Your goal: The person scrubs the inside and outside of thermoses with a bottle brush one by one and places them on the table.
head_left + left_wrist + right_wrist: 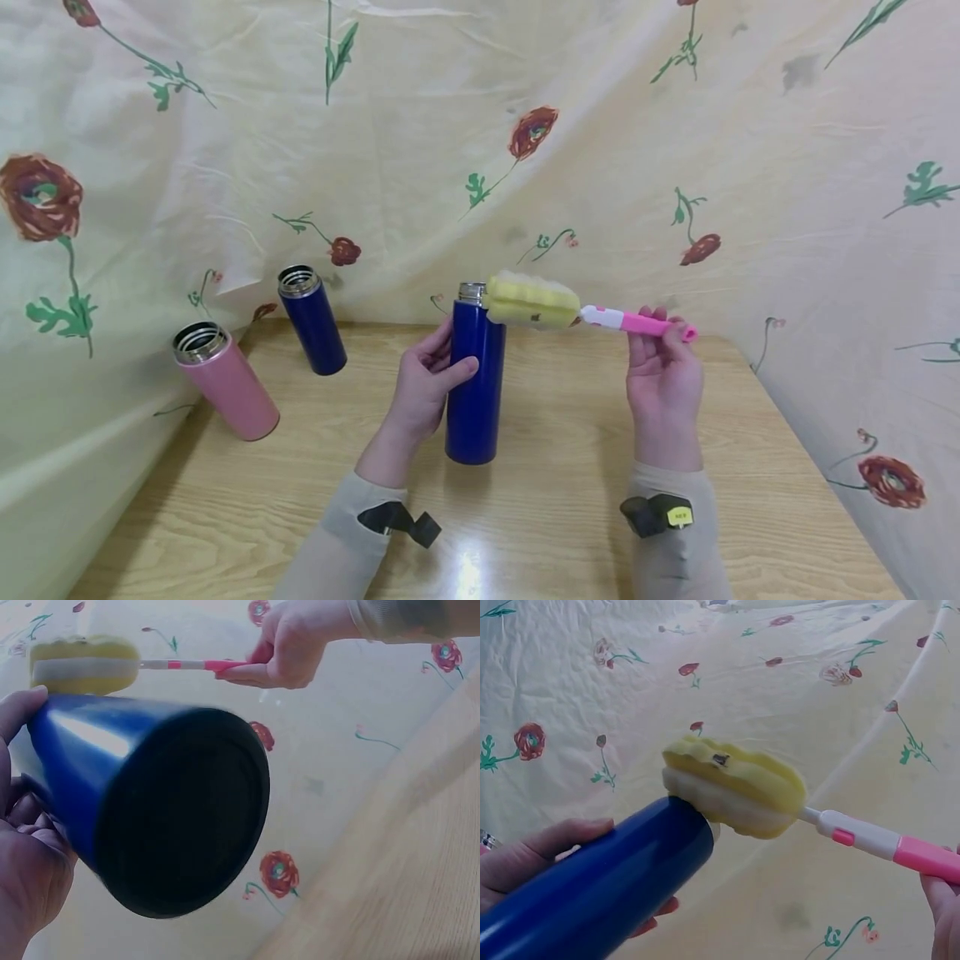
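My left hand grips a tall blue metal bottle by its side, thumb across the front. Its steel mouth faces up, and the left wrist view shows its dark base lifted off the table. In my right hand is a bottle brush, pinched by its pink handle. The brush's yellow and white sponge head lies nearly level beside the bottle's neck, outside the mouth. From the right wrist view the sponge overlaps the bottle's top end; whether they touch I cannot tell.
A shorter blue bottle and a pink bottle, both lidless with steel rims, stand at the left of the wooden table. A flowered cloth hangs behind and along both sides.
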{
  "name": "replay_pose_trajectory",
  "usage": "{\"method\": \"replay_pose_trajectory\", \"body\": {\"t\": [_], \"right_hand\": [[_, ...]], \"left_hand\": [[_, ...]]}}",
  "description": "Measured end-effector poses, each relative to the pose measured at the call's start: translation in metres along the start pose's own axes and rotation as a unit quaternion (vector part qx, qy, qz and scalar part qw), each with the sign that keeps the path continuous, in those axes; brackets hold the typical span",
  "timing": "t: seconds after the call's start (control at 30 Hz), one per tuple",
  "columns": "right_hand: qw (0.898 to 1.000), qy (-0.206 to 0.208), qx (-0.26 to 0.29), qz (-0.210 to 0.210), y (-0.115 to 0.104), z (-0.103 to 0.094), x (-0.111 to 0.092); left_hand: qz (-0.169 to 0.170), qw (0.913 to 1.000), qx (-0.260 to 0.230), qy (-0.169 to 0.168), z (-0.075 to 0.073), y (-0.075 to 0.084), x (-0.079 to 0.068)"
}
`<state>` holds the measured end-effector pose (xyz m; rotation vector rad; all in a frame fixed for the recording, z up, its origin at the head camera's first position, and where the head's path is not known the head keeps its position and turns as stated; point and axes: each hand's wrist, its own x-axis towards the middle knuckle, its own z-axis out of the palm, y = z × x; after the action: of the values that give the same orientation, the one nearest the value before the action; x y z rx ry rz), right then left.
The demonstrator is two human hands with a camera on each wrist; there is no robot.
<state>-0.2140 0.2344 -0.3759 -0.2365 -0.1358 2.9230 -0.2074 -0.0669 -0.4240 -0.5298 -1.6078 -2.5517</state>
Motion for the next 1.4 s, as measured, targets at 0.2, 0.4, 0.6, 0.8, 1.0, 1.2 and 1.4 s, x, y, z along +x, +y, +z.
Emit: {"method": "replay_pose_trajectory", "body": {"t": [0.2,0.4,0.6,0.8,1.0,1.2,1.4], "right_hand": [[0.999,-0.031,-0.027,0.032,-0.001,-0.002,0.003],[0.991,-0.075,-0.092,0.062,-0.001,-0.008,0.005],[0.982,-0.109,-0.136,0.076,0.000,-0.013,0.007],[0.965,-0.141,-0.209,0.074,0.000,-0.016,0.008],[0.932,-0.174,-0.308,0.078,0.000,-0.016,0.006],[0.904,-0.214,-0.357,0.095,0.000,-0.016,0.006],[0.893,-0.227,-0.374,0.103,-0.001,-0.017,0.006]], "left_hand": [[-0.005,0.9999,-0.008,0.006,0.000,0.003,-0.001],[-0.014,0.9994,-0.015,0.029,-0.001,0.007,0.000],[-0.005,0.9989,-0.019,0.043,-0.004,0.010,0.000],[0.001,0.9984,-0.023,0.051,-0.003,0.013,0.001],[-0.004,0.9980,-0.019,0.060,-0.004,0.014,0.001],[-0.003,0.9980,-0.010,0.062,-0.004,0.013,0.001],[-0.006,0.9981,-0.009,0.060,-0.003,0.013,0.001]]}}
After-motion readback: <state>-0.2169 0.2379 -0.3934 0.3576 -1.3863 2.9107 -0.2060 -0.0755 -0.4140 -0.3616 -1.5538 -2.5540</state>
